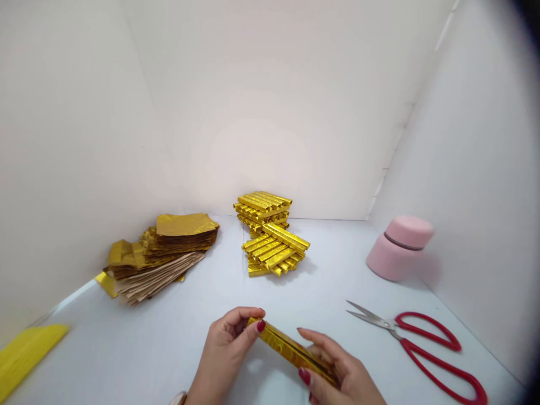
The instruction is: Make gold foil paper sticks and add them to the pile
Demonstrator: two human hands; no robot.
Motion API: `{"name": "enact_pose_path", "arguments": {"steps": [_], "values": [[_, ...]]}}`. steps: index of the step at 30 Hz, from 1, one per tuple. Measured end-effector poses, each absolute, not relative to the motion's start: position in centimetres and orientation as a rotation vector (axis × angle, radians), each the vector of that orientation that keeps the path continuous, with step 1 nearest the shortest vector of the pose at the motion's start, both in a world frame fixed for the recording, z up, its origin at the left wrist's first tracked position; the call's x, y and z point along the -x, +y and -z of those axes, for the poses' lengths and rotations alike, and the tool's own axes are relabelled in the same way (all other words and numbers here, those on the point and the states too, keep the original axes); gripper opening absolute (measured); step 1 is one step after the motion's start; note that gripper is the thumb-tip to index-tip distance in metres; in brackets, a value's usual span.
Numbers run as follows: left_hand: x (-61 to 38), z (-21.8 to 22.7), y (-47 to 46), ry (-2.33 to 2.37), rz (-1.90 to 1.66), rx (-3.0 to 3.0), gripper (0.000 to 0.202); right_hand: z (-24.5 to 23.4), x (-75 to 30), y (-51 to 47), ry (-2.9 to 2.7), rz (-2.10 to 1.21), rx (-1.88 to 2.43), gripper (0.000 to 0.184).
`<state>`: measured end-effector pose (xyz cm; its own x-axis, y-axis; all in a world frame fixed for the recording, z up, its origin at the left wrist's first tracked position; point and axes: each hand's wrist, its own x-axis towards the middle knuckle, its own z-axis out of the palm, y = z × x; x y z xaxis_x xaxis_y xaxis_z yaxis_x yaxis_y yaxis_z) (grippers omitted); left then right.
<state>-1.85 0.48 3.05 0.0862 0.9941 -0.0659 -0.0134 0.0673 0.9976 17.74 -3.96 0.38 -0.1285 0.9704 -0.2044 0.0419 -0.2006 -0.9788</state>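
A narrow folded strip of shiny gold paper (282, 344) slants between my two hands, just above the table. Its far left end is pinched between the thumb and fingers of my left hand (230, 349). At the nearer right end, my right hand (333, 360) has its thumb in front and fingers behind the strip, the index finger raised off it. Beyond my hands, a pile of similar folded gold strips (274, 247) lies in crossed layers, with a taller stack of gold strips (264, 205) behind it.
On the left stands a fanned stack of gold paper sheets (185, 225), brown undersides showing. A yellow item (29, 354) lies at the left edge. Red-handled scissors (388, 324) rest partly open on the right, before a pink lidded container (392, 259). White walls (270, 112) enclose the table (169, 349).
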Motion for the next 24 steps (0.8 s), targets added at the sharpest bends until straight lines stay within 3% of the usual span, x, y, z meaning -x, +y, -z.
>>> {"name": "enact_pose_path", "arguments": {"steps": [6,10,14,17,24], "values": [[2.0,-3.3,0.4,1.1,-0.98,-1.292,0.033,-2.4,-18.3,-3.0,-0.986,-1.217,1.319,0.048],[1.5,-2.3,-0.4,0.893,-0.699,-1.353,0.024,-2.9,-18.3,-3.1,-1.006,-1.273,1.234,0.046],[0.5,-0.6,-1.5,0.794,-0.541,-1.497,0.066,-1.4,-17.6,-3.9,-1.073,-1.42,1.13,0.051],[0.0,0.0,-2.0,0.838,-0.503,-1.559,0.065,-0.6,-17.0,-4.6,-1.079,-1.388,1.1,0.06],[0.2,-1.4,-1.5,0.691,-0.635,-1.586,0.056,-2.0,-17.6,-4.8,-1.18,-1.041,1.269,0.03]]}}
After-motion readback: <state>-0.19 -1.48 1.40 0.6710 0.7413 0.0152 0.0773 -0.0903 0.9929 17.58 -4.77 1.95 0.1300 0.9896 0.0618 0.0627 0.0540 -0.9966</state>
